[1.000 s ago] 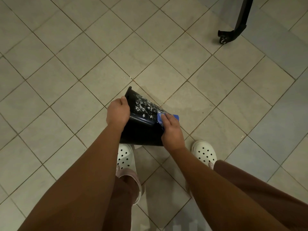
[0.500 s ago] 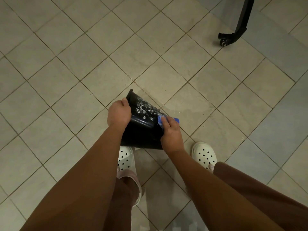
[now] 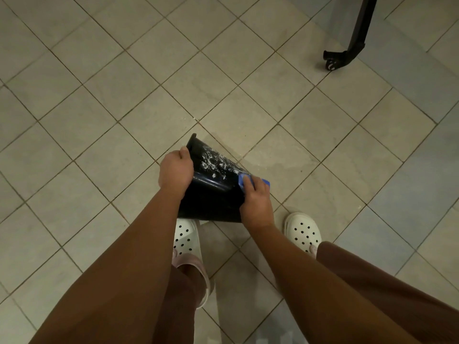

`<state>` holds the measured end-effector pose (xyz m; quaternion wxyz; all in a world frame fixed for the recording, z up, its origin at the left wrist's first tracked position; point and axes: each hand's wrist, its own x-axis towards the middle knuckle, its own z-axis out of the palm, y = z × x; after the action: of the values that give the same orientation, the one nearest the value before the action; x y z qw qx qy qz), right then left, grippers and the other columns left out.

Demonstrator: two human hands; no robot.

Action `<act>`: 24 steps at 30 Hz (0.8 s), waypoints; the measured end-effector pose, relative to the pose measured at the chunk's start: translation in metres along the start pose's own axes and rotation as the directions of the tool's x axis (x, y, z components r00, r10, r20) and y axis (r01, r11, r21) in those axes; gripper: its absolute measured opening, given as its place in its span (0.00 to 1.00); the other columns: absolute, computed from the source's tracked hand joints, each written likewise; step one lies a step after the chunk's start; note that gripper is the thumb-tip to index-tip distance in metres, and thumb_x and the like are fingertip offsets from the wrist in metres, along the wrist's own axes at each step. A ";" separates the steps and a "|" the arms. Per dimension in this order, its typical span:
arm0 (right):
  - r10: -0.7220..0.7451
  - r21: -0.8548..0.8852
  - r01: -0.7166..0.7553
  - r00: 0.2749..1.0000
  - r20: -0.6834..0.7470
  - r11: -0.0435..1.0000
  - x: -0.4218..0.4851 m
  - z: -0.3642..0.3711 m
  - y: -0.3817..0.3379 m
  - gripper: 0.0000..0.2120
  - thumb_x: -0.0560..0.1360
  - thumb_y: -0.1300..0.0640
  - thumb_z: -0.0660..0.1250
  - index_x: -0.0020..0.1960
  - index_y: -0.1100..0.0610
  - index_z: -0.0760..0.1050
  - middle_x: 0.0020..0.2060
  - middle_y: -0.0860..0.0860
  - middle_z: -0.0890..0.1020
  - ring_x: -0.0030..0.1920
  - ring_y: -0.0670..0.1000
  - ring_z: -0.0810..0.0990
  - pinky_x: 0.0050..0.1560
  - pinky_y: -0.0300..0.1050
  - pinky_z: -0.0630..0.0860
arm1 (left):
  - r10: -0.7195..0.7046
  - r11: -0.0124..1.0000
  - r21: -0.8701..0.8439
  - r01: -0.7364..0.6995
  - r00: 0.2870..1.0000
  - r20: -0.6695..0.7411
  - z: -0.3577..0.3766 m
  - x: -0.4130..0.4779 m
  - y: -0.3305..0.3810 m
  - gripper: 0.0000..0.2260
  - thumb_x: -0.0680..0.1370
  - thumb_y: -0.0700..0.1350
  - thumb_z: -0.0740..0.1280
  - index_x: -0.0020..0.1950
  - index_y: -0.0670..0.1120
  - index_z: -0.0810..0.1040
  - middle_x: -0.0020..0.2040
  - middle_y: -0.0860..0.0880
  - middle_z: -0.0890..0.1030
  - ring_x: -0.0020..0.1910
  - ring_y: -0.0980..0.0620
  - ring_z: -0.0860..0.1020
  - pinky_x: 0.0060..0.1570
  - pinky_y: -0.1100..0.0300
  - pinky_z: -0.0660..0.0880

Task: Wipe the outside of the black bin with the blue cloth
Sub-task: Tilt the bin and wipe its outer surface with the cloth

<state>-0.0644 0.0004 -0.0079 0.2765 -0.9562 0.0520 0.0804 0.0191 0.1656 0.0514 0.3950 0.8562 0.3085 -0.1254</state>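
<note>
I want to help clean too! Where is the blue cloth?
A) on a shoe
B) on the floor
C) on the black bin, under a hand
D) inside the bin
C: the right hand holds the blue cloth against the outside of the black bin.

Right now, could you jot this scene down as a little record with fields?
Bin: black bin, tilted over the tiled floor
Left hand: grips the bin's far edge
Right hand: holds the blue cloth against the bin's side
Marks: white splotches on the bin's outside
Nearby: white clogs, black caster leg
</note>
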 end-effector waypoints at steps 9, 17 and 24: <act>-0.198 0.009 0.199 0.979 -0.040 0.980 -0.002 0.006 -0.018 0.33 0.60 0.75 0.72 0.64 0.65 0.71 0.60 0.66 0.74 0.61 0.67 0.72 0.59 0.62 0.73 | 0.009 1.000 0.006 -0.009 1.000 -0.008 0.000 0.000 0.000 0.20 0.84 0.50 0.52 0.33 0.45 0.65 0.32 0.47 0.69 0.31 0.51 0.67 0.37 0.54 0.65; -0.153 -0.026 0.152 0.988 -0.028 0.988 -0.025 0.014 -0.019 0.35 0.60 0.75 0.74 0.65 0.66 0.70 0.61 0.67 0.74 0.62 0.69 0.72 0.58 0.65 0.72 | -0.012 0.999 -0.033 0.012 1.000 -0.006 0.001 0.001 0.000 0.21 0.84 0.50 0.52 0.33 0.45 0.66 0.32 0.47 0.69 0.31 0.51 0.67 0.39 0.53 0.66; -0.170 -0.028 0.170 0.985 -0.003 0.985 0.009 0.001 -0.020 0.31 0.65 0.72 0.70 0.68 0.64 0.68 0.63 0.64 0.72 0.64 0.64 0.70 0.62 0.59 0.72 | -0.004 0.999 -0.038 0.004 1.000 -0.008 0.003 0.000 -0.002 0.20 0.84 0.50 0.52 0.34 0.46 0.65 0.32 0.47 0.69 0.31 0.52 0.67 0.37 0.55 0.65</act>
<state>-0.0522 0.0173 0.0003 0.2687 -0.9612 -0.0301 0.0545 0.0179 0.1648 0.0483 0.4097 0.8484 0.3141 -0.1168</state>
